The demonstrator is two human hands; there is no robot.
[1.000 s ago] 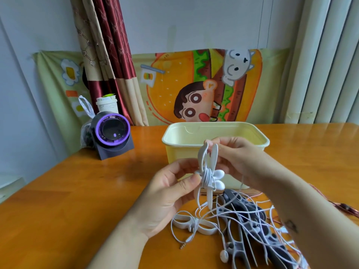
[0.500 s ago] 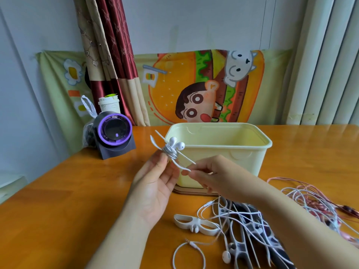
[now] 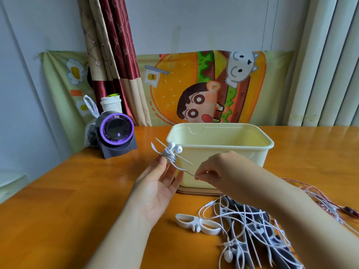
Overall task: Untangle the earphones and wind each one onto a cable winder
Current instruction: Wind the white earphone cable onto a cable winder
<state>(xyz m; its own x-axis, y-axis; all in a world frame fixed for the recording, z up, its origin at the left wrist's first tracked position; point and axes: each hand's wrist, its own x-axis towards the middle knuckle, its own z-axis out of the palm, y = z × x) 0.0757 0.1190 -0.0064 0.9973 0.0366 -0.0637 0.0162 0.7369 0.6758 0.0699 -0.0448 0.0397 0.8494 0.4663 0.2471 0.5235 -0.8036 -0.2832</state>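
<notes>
Since a second ago the wound cable winder has risen beside the bin's left rim, mid-desk; left hand pinches it, right hand pinches its trailing strand

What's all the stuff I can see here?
wound cable winder: one, white, held up before the tub
tub: one, pale yellow, mid table
empty cable winder: one, white, on the table beside the tangle
earphone tangle: one heap, white cables over grey winders, front right
pink cables: some, far right
purple-ringed gadget: one, black, back left
lidded cup: one, white, behind the gadget
table: one, orange wood
left hand: pinches the wound winder
right hand: pinches its loose end
</notes>
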